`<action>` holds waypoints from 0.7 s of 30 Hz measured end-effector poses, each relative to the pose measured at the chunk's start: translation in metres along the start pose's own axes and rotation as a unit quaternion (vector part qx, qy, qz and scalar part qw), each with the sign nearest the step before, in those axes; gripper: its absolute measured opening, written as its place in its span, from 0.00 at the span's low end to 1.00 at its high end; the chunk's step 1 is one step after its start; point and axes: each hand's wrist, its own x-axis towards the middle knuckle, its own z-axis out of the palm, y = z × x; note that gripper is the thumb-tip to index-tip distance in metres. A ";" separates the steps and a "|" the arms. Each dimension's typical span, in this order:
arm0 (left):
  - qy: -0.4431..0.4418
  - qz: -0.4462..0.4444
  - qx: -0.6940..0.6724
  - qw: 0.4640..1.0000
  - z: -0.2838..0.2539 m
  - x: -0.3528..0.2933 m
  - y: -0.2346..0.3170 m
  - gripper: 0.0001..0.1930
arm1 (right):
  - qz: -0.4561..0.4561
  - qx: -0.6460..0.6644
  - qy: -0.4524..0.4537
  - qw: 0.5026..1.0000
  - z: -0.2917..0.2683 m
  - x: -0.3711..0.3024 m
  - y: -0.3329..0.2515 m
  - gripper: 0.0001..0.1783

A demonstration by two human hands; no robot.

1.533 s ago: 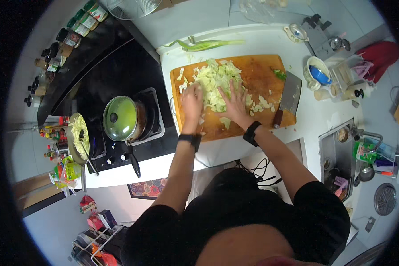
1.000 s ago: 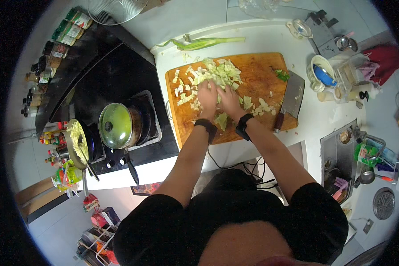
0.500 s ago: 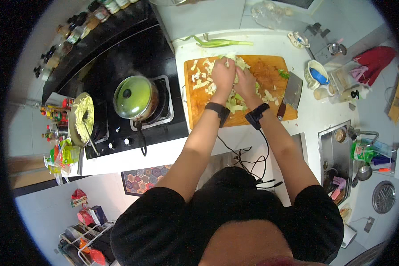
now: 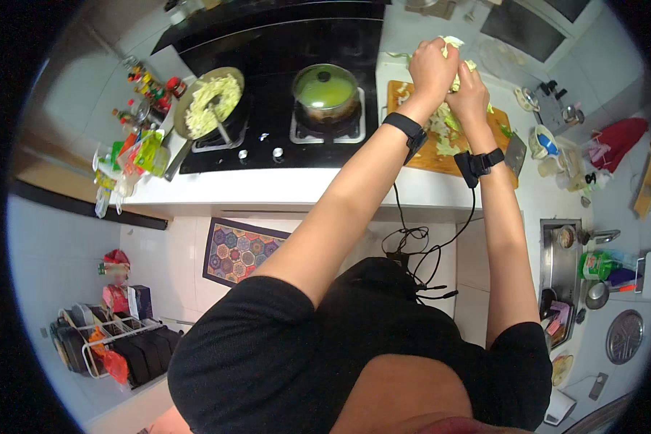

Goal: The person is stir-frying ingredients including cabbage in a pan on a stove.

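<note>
On my left a pan of shredded cabbage (image 4: 211, 98) and a lidded green pot (image 4: 327, 90) sit on the stove. My left hand (image 4: 432, 66) and right hand (image 4: 469, 90) seem clenched together around chopped cabbage (image 4: 452, 45), lifted above the wooden cutting board (image 4: 434, 155) on the bench.

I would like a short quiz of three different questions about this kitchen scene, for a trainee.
1. True or false: both hands hold chopped cabbage above the cutting board.
2. What covers the pot? A) a green lid B) a plate C) nothing
3. Fill in: the cleaver lies at the board's ____ end.

Key: 1 true: left hand, right hand. 2 A. 3 right.
</note>
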 end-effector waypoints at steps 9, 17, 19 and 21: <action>0.026 -0.067 -0.028 0.997 -0.192 0.075 -0.072 0.18 | -0.124 0.017 -0.046 0.991 0.049 0.051 -0.190 0.35; 0.055 -0.089 0.093 0.990 -0.400 0.175 -0.236 0.17 | -0.156 0.122 -0.106 0.974 0.179 0.092 -0.419 0.32; 0.010 -0.103 0.101 0.989 -0.433 0.199 -0.263 0.17 | -0.129 0.141 -0.108 0.976 0.210 0.098 -0.453 0.33; -0.005 -0.095 0.104 0.990 -0.455 0.214 -0.281 0.16 | -0.067 0.151 -0.149 0.975 0.239 0.101 -0.483 0.34</action>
